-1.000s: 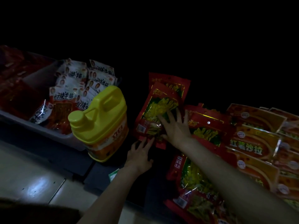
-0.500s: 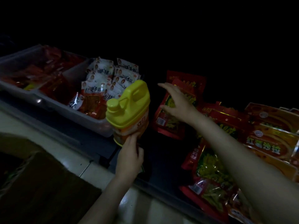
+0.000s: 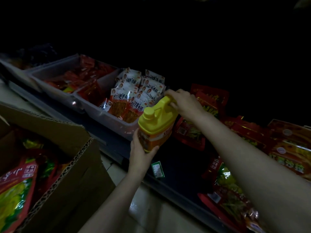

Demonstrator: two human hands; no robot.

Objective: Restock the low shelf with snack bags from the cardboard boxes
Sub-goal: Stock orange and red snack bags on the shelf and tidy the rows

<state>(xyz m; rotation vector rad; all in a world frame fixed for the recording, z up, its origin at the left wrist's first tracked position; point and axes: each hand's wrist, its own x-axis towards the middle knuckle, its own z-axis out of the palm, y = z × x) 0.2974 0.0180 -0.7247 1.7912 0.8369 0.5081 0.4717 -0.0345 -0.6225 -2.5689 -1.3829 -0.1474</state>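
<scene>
- Both hands are now on the yellow jug point(image 3: 157, 122): the left hand point(image 3: 140, 153) grips its orange lower body from below, and the right hand point(image 3: 183, 102) has left the red snack bags point(image 3: 208, 105) it was pressing a second ago and curls its fingers round the jug's handle.
- The jug, which stood on the low shelf point(image 3: 176, 169) a second ago, is now tilted and looks lifted clear of it, just beside the grey bin point(image 3: 107, 116) of white-and-red packets.
- My reading: the jug does not belong among the snacks and is being cleared out, which frees the dark bare patch of shelf between the bin and the red bags.
- The view has swung left, so the cardboard box point(image 3: 67, 148) now shows at lower left, open, with red-and-green snack bags point(image 3: 18, 182) inside, none being handled.
- Restocking itself looks paused; the next bags would likely come from that box.
</scene>
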